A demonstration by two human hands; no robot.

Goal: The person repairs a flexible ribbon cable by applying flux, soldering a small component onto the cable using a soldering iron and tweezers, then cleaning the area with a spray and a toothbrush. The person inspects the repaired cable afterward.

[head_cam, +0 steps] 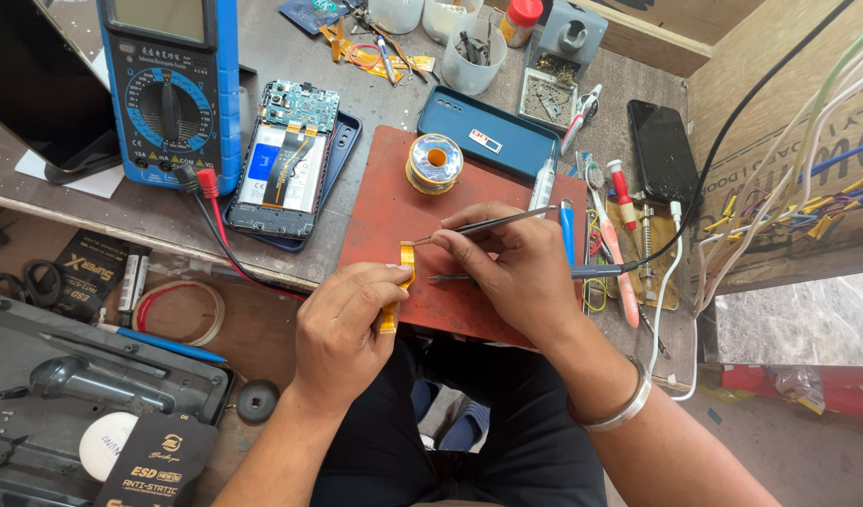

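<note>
Left hand (342,324) pinching an orange flex cable (401,282) over the near edge of the red work mat (384,202). Right hand (516,268) closed on metal tweezers (483,225), tips touching the cable's upper end, and gripping also a soldering iron (581,271) lower down. Risk of tearing or creasing the thin cable, if pulled too hard between pinch and tips. Risk of scorching it, with the iron so near. Beyond: solder spool (433,161), blue phone cover (492,136), opened phone (286,164), blue multimeter (173,89); loose leads could snag a wrist.
</note>
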